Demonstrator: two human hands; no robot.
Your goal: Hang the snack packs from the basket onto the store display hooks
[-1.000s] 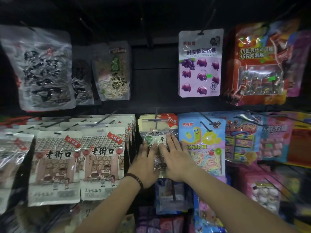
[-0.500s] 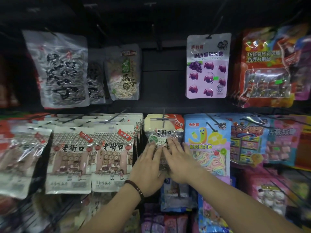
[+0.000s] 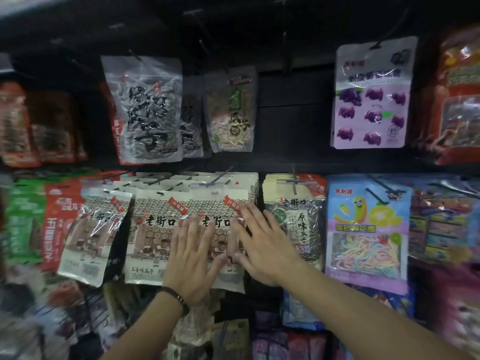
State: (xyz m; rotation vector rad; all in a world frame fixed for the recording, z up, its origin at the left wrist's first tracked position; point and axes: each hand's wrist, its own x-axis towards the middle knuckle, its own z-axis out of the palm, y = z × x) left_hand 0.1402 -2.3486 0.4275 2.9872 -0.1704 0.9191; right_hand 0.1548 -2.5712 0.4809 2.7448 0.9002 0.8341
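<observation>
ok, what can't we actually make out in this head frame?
- Basket: not in the head view at all.
- White seed pack: lower middle covered by left hand and right hand.
- Hook it hangs on: hidden behind stacked pack tops.
- Red packs: cut by the right edge, motion-blurred.
- Lower shelf: too blurred and dark to identify.

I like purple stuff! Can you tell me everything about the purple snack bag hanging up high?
The purple snack bag is a flat, glossy plastic pouch, pale lilac, printed with rows of dark purple fruit pieces and dark lettering across the top. A small green sticker sits near its middle right. It hangs upright from a black hook through its top edge, on the upper row, right of a bare dark panel. Neither hand touches it.
</observation>
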